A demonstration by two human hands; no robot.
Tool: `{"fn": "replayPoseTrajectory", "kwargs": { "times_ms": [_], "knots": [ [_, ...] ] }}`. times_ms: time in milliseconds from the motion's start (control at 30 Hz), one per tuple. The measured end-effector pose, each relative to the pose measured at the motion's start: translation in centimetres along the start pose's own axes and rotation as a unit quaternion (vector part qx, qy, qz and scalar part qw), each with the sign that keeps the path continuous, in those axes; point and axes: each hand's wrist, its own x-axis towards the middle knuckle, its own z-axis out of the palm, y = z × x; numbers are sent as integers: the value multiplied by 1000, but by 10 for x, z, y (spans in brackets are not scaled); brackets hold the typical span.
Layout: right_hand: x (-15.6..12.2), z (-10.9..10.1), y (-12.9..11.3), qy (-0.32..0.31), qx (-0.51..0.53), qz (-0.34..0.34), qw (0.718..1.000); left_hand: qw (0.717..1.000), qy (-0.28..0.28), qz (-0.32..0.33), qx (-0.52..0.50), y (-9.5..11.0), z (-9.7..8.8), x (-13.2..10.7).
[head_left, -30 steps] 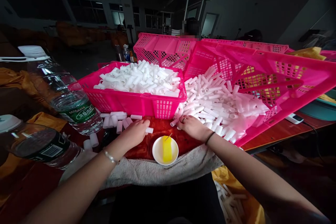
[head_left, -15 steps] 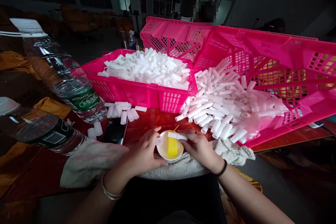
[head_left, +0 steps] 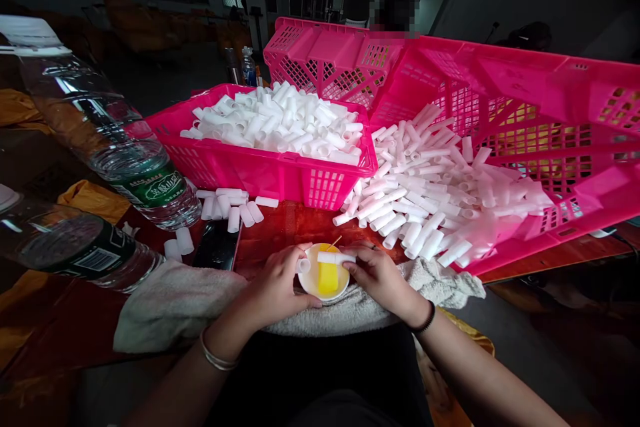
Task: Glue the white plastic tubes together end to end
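A small white bowl (head_left: 307, 281) sits in front of me with a yellow sponge-like block (head_left: 328, 277) in it and a thin stick (head_left: 332, 243) at its far side. My right hand (head_left: 376, 275) pinches one end of a white plastic tube (head_left: 333, 258), which lies level across the bowl, above or touching the block; I cannot tell which. At the bowl's left side, my left hand (head_left: 279, 283) is curled round a short white tube (head_left: 303, 266), its open end facing me. The left thumb reaches along the bowl's near rim.
Behind the bowl stands a pink basket (head_left: 260, 170) heaped with short tubes. Right of it, longer tubes (head_left: 415, 193) spill from a tipped pink crate (head_left: 530, 80). Two water bottles (head_left: 160, 190), a phone (head_left: 217, 247) and loose tubes (head_left: 233, 219) are at left. A towel (head_left: 165, 307) lines the near edge.
The camera view has shifted slightly. The tube in my right hand lies a little more level across the bowl. Both hands keep their hold.
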Motion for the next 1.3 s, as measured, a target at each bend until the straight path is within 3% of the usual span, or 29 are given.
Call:
{"fn": "replayPoseTrajectory", "kwargs": {
  "times_ms": [100, 300, 467, 567, 633, 800, 1000, 1167, 1300],
  "knots": [
    [-1, -3, 0, -12, -21, -72, 997, 1000, -2, -6, -7, -1, 1, -1],
    [-6, -3, -4, -12, 29, 5, 999, 1000, -5, -15, 0, 0, 0, 0],
    [-12, -2, -14, -22, -3, -75, 997, 1000, 4, -16, 5, 3, -2, 0],
    [-15, 0, -17, -24, 62, -7, 998, 1000, -3, -17, -7, 3, -3, 0],
    [-17, 0, -17, -26, 51, 13, 998, 1000, -6, -22, -14, 3, -3, 1],
    [-20, -4, -12, -49, -47, -109, 992, 999, -9, -34, -23, 1, -2, 1],
    [-22, -2, -15, -11, 29, 14, 999, 999, -8, -27, -24, -3, 2, 2],
    [-23, 0, -18, -14, -33, -77, 996, 999, -5, -21, -26, -5, 3, 1],
    [-23, 3, -16, -1, 55, 30, 998, 999, -5, -33, -26, -6, 3, 1]
  ]
}}
